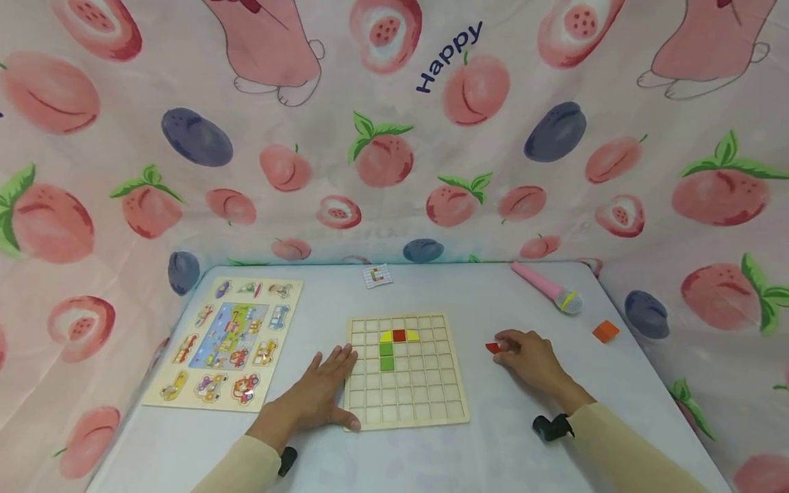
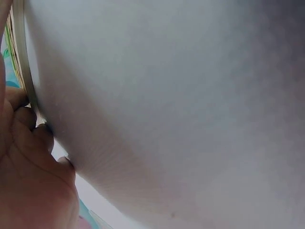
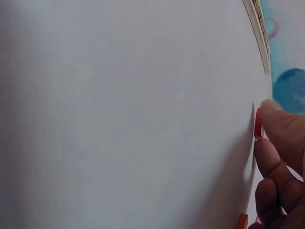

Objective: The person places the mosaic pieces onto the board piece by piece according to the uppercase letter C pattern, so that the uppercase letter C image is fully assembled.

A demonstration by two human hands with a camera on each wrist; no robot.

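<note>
Red piece (image 1: 492, 348): partly covered by the right hand (image 1: 531, 357); full outline indeterminable.
Grid board (image 1: 422, 393): left rim partly hidden beneath the left hand (image 1: 316, 395).
Card (image 1: 377, 275): fine markings too small to resolve.
Orange piece (image 3: 242, 222): cropped by the lower edge, right wrist view.
Sleeves (image 1: 625, 445): both cropped by the lower edge, head view.

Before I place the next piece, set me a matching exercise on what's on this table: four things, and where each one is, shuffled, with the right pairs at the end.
Things:
1. red piece
2. vehicle puzzle
3. orange piece
4. small card

Places:
A. close to the right edge of the table
B. pinched by the right hand
C. beyond the grid board, near the far edge
D. left of the grid board

Pairs: 1-B, 2-D, 3-A, 4-C
</note>
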